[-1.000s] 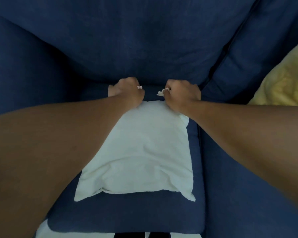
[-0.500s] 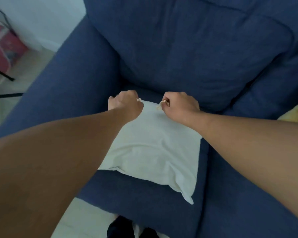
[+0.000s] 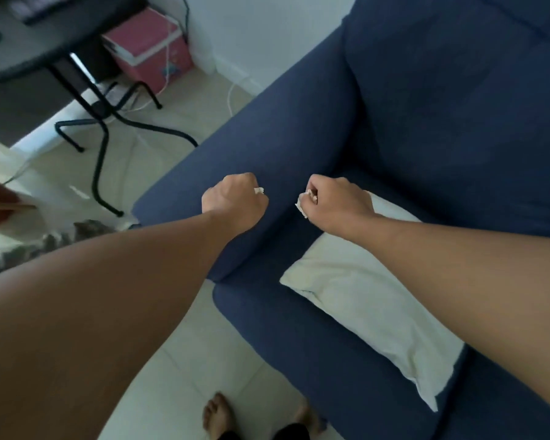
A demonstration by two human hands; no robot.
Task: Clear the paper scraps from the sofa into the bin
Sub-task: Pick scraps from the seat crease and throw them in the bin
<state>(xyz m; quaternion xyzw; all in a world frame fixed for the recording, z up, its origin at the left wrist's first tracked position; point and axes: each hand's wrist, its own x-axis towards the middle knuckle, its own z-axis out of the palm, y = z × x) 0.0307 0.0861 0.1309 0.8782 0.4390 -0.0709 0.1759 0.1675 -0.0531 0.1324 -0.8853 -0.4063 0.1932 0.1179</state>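
Above the blue sofa (image 3: 299, 128), white crumpled paper scraps clenched in left hand (image 3: 235, 201) and right hand (image 3: 337, 204), edges poking out.

Both bare arms are reaching forward side by side, left hand (image 3: 234, 201) and right hand (image 3: 338, 203) each curling into a fist with white paper peeking from the grip, bare feet (image 3: 218, 416) showing below.

A home living room — a blue fabric sofa (image 3: 426, 122) with a white pillow (image 3: 362, 306), pale tiled floor (image 3: 178, 369), a black-legged table (image 3: 29, 49), a pink box (image 3: 146, 55) — and bare feet (image 3: 216, 417).
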